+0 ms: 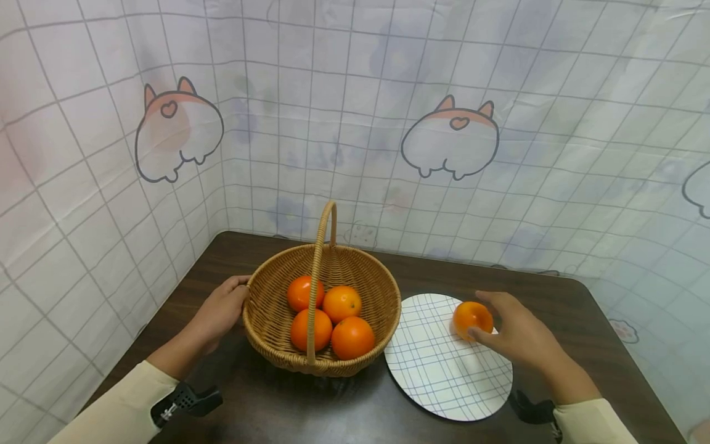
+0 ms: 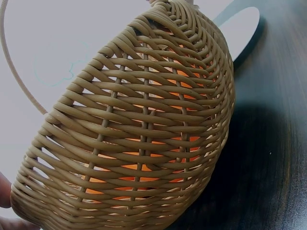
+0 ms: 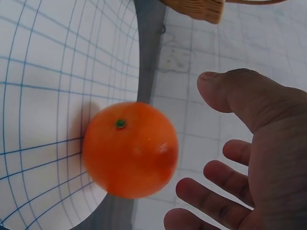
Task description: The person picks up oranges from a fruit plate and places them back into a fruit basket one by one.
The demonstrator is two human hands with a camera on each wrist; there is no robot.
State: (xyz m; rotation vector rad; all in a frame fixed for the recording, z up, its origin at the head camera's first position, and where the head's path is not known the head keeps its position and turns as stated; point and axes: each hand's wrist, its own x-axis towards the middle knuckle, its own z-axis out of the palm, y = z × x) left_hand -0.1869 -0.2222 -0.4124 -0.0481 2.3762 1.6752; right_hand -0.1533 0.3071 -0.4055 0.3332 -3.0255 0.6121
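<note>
My left hand [image 1: 219, 313] holds the left rim of a round wicker basket [image 1: 269, 320] with a tall arched handle. Several oranges [image 1: 353, 338] lie inside the basket. In the left wrist view, the woven basket wall [image 2: 134, 129] fills most of the picture, with fingertips [image 2: 5, 192] at its rim in the lower left corner. My right hand [image 1: 518, 333] is beside a single orange [image 1: 465, 316] on a white plate [image 1: 427, 370] with blue grid lines. The right wrist view shows that orange [image 3: 129, 153] with a green stem dot, a gap between it and the spread fingers [image 3: 211, 201].
The dark wooden table [image 1: 244, 407] carries the basket on the left and the plate on the right, close together. A white gridded curtain [image 1: 360, 111] with cartoon animal prints hangs behind the table and along its left side.
</note>
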